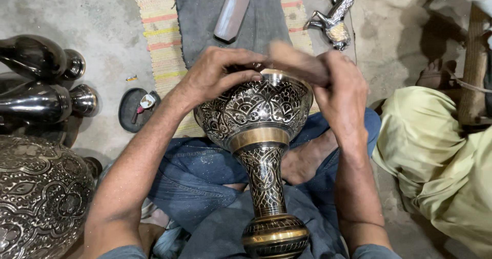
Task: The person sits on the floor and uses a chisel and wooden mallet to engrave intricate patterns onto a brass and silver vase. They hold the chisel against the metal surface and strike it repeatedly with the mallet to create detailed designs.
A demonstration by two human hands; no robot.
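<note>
Together, both hands work at the rim of one engraved brass vase (261,131) held on the lap.

Left hand (218,74) curls over the vase's rim, fingers closed on it; right hand (341,92) is clamped on a blurred brown block (294,61) pressed to the rim. One grey block (231,17) lies on a grey cloth (266,13) over a striped mat (156,38). Two dark vases (38,79) lie left, one large engraved pot (41,197) below them, one metal horse figure (333,15) beyond, all on a concrete floor (92,18).
</note>
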